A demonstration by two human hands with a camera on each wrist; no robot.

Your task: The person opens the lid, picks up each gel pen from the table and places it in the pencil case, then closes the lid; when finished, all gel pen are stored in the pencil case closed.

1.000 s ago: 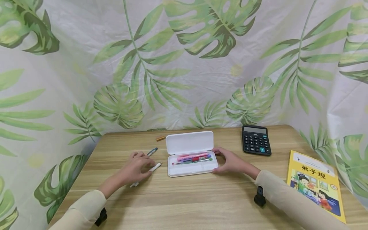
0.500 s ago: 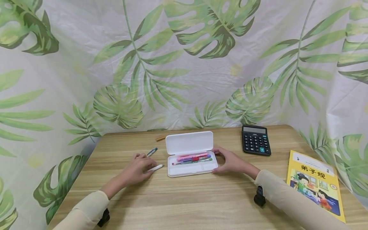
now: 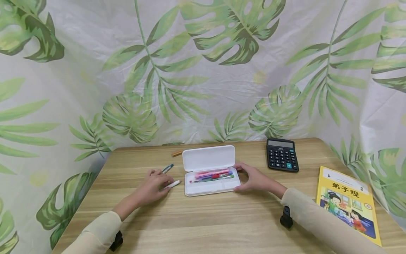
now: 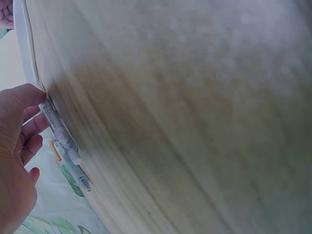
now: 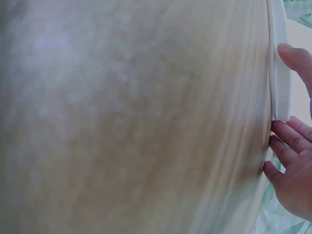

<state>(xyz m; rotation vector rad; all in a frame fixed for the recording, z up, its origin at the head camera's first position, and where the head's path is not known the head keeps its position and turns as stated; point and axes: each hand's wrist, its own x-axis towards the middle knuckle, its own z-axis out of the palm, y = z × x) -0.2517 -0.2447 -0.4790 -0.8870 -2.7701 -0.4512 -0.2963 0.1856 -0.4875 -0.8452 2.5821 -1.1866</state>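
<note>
Beside the pencil case, my left hand (image 3: 155, 187) pinches a white pen (image 3: 173, 184) low over the table between thumb and fingers. In the left wrist view the thumb lies at one end of this pen (image 4: 58, 129). A blue-tipped pen (image 3: 167, 168) lies just past the left fingers, partly hidden by them. The white pencil case (image 3: 209, 191) stands with its lid up, several coloured pens (image 3: 215, 175) inside. My right hand (image 3: 253, 178) holds the case's right end, thumb at the front corner and fingers behind. The right wrist view shows the thumb against the case's side (image 5: 282, 87).
An orange-brown stick-like item (image 3: 176, 153) lies behind the case's left side. At the back right sits a black calculator (image 3: 282, 155). A yellow book (image 3: 348, 204) rests at the right, partly under the right sleeve. A leaf-patterned curtain (image 3: 203, 88) hangs behind the wooden table (image 3: 203, 222).
My left hand has moved slightly right, with the white pen between its fingers; the pen's tip has shifted toward the case and turned flatter. My right hand and the case stay nearly still.
</note>
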